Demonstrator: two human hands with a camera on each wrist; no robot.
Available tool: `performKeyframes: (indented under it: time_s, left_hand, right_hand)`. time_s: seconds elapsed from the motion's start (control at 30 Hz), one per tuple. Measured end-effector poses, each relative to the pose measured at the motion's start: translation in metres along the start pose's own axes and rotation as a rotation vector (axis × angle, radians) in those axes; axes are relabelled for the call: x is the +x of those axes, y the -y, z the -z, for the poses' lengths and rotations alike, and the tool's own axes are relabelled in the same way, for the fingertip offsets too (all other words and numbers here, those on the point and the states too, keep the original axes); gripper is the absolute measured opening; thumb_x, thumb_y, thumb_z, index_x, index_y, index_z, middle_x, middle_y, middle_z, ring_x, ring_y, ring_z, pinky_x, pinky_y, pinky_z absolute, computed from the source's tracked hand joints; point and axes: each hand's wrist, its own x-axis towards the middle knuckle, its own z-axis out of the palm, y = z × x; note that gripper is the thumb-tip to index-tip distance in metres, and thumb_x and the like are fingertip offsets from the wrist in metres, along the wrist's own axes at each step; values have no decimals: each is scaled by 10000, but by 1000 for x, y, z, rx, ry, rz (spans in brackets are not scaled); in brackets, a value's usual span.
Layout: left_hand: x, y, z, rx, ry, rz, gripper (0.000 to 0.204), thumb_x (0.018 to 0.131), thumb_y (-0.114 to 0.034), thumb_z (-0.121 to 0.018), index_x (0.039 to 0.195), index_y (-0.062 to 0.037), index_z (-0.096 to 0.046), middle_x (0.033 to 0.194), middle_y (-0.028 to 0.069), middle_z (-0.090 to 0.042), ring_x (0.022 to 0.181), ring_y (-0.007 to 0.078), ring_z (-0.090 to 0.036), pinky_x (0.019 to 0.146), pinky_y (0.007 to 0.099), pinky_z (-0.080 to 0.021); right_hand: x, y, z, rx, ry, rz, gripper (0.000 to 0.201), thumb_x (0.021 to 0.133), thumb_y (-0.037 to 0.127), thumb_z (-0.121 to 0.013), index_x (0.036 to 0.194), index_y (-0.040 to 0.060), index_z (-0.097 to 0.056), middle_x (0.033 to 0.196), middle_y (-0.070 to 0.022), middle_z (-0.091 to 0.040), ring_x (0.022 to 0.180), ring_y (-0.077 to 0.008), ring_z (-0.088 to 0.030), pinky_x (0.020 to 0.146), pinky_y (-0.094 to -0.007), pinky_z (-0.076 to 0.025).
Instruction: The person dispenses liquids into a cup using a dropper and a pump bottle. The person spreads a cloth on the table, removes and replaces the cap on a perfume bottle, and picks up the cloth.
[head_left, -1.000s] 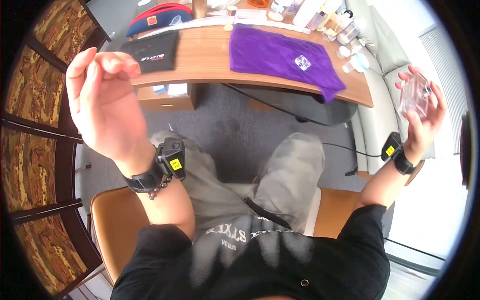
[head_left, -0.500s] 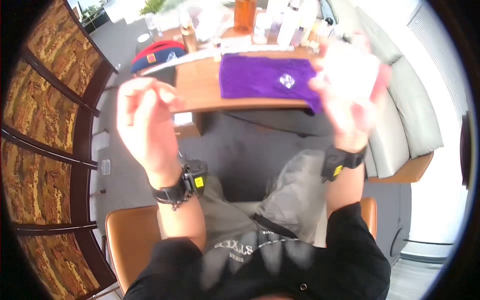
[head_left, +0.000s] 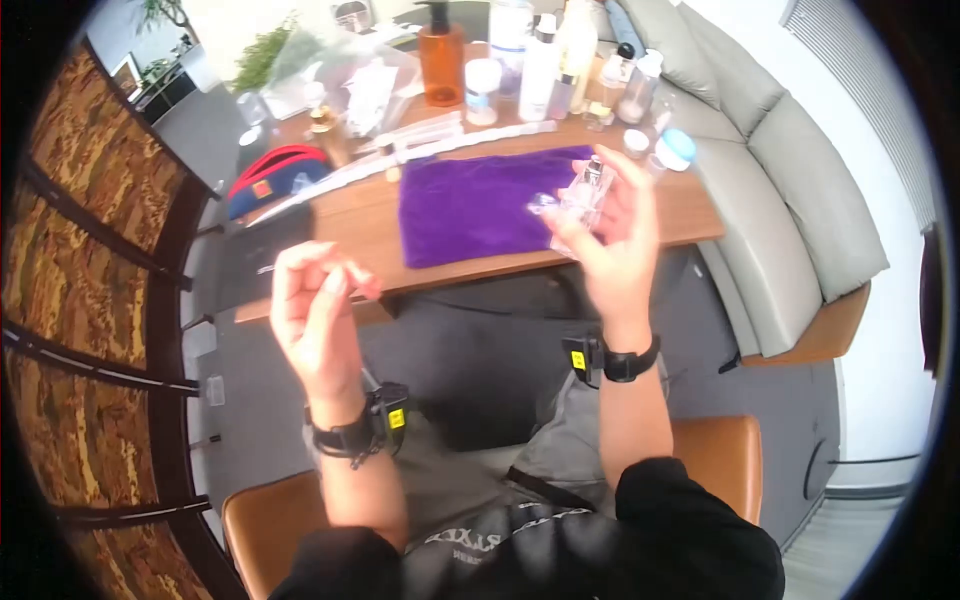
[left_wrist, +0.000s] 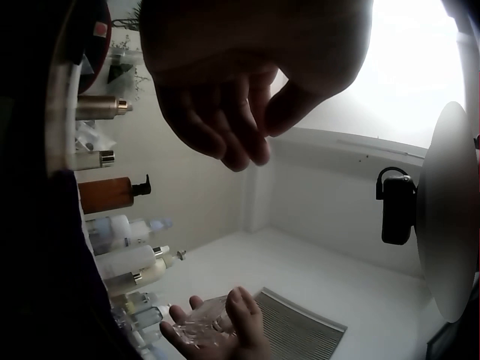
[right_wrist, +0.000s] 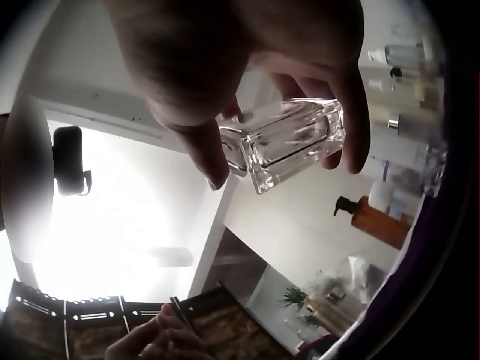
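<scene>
Above the front right part of the table, my right hand [head_left: 622, 255] holds a clear glass perfume bottle [right_wrist: 289, 142] with thick, square-edged walls. Thumb and fingers are curled round its sides. A silver neck tops the bottle in the head view, where it overlaps the purple towel [head_left: 465, 210] lying on the table. My left hand [head_left: 318, 315] is raised in front of the table's left part, fingers loosely curled and thumb near the index fingertip. Nothing shows in it in the left wrist view.
Along the back of the wooden table [head_left: 350, 235] stand an orange pump bottle [head_left: 441, 65], several other bottles and jars, and a plastic bag. A red and blue pouch [head_left: 275, 180] and a black pouch [head_left: 265, 255] lie at the left. A grey sofa [head_left: 770, 225] is at the right.
My right hand has swung in from the far right with the perfume bottle to over the table. My left hand has come lower and toward the middle, still loosely curled. The head view has shifted.
</scene>
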Motion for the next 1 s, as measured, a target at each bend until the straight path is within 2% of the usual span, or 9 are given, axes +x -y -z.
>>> performKeyframes:
  time_s: [0.07, 0.1, 0.2, 0.37, 0.47, 0.67, 0.77, 0.87, 1.0]
  left_hand:
    - [-1, 9, 0, 10, -12, 13, 236, 1019, -40, -547, 1253, -25, -571, 897, 91, -613, 808, 191, -571, 758, 343, -493]
    - [-2, 12, 0, 11, -4, 20, 237, 1019, -40, -545, 1254, -25, -570, 894, 92, -611, 807, 192, -571, 758, 343, -492]
    - [-3, 12, 2, 9, 21, 23, 236, 1019, -38, -538, 1253, -25, -568, 889, 95, -605, 803, 196, -570, 752, 343, -491]
    - [-2, 16, 10, 9, 17, 10, 232, 1018, -31, -528, 1247, -28, -565, 884, 96, -595, 788, 205, -566, 727, 344, -486]
    - [-6, 16, 18, -8, 9, -27, 229, 1015, -37, -532, 1241, -31, -568, 886, 97, -592, 784, 212, -566, 714, 345, -484]
    - [-6, 14, 22, -28, -8, -37, 213, 996, -29, -568, 1206, -1, -554, 868, 125, -639, 788, 205, -609, 724, 358, -531]
    - [-8, 13, 22, -25, -32, -21, 210, 996, -34, -570, 1203, -3, -555, 868, 129, -644, 791, 204, -616, 726, 356, -533]
    - [-6, 14, 24, 3, 23, -33, 237, 1012, -38, -539, 1247, -29, -570, 893, 96, -590, 798, 209, -565, 717, 345, -487]
    - [-6, 14, 23, 14, 7, -50, 236, 1013, -35, -536, 1247, -29, -570, 890, 94, -586, 801, 206, -562, 716, 340, -486]
  right_hand:
    - [-3, 4, 8, -5, -91, -178, 640, 826, -50, -835, 1386, 10, -531, 1112, -90, -668, 915, -107, -674, 714, -242, -572]
    - [-3, -6, 12, -79, -150, -87, 609, 827, -48, -836, 1365, 0, -555, 1106, -93, -679, 907, -106, -675, 723, -247, -571]
    - [-4, -13, 21, -206, -199, -81, 566, 827, -45, -839, 1331, -7, -585, 1102, -94, -685, 900, -103, -676, 727, -249, -573]
    - [-2, -15, 30, -196, -144, -83, 525, 826, -35, -846, 1287, -11, -596, 1016, -72, -707, 840, -106, -693, 665, -242, -590]
    - [-3, -12, 30, -265, -153, -52, 542, 830, -41, -840, 1306, -6, -582, 1062, -79, -687, 872, -119, -695, 697, -250, -599]
    - [2, -17, 33, -237, -210, 25, 570, 839, -59, -820, 1338, 3, -550, 1150, -105, -623, 981, -149, -682, 782, -274, -600]
    - [2, -14, 36, -205, -190, -23, 591, 840, -64, -815, 1355, 5, -534, 1157, -114, -616, 993, -155, -676, 805, -281, -595]
    - [4, -16, 37, -195, -177, -33, 587, 840, -69, -812, 1351, 5, -531, 1159, -116, -613, 992, -158, -675, 807, -282, -594]
    - [8, -18, 39, -120, -172, 3, 573, 840, -75, -805, 1336, 1, -529, 1148, -118, -613, 1002, -166, -671, 817, -282, -590]
